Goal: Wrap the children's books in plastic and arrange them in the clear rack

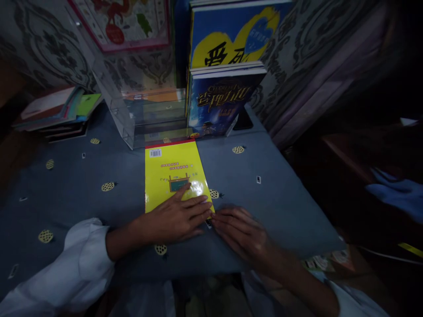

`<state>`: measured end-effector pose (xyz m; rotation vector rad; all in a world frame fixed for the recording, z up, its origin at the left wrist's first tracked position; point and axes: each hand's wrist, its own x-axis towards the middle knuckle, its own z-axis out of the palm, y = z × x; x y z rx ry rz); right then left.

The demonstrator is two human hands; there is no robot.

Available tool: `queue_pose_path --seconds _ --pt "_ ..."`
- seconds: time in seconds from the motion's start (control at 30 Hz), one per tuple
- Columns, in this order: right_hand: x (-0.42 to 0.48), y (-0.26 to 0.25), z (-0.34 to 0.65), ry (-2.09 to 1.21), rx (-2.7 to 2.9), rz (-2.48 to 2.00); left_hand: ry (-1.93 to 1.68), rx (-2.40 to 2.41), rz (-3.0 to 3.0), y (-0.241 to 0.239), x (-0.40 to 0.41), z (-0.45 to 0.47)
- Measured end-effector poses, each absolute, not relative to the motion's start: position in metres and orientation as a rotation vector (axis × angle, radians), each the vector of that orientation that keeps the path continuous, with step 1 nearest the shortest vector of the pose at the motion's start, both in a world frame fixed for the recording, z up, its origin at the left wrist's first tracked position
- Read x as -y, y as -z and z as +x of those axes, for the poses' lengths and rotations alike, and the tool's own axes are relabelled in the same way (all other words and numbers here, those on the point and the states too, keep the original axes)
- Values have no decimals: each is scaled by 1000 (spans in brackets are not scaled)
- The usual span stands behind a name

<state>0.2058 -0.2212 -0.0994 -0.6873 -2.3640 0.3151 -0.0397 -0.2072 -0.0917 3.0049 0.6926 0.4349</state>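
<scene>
Lying under left hand (181, 218), fingers spread: yellow book (157, 182). Right hand (243, 232) at near-right corner, fingers bunched; can't tell if pinching.

The front book (224, 103) reads "CHARLIE" in small gold capitals over the large title 查理九世 (the lines beneath are too dim to read). On the blue book (224, 26) behind it stands a black 爱, the next character partly covered. The yellow book (157, 180) bears a barcode label (155, 152) and pink lettering, both too small to make out.
</scene>
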Motion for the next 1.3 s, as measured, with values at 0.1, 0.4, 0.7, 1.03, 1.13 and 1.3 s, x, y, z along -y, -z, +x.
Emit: queue_pose_path --seconds 0.1,0.4,0.7,1.03,1.13,1.3 --pt "221 102 206 -339 2351 -684 -479 -711 3060 94 214 -40" --pt "222 102 204 -304 2363 -689 -393 -803 3163 96 229 -45" --pt "224 103 205 -293 2371 -711 -329 -908 3164 99 242 -50" --pt "224 106 206 -314 2413 -725 -490 -1023 3140 92 259 -59" --pt "223 105 206 -322 2426 -719 -517 -1068 3119 90 264 -64" --pt "223 105 208 -308 2399 -684 -494 -1212 3027 91 279 -71"
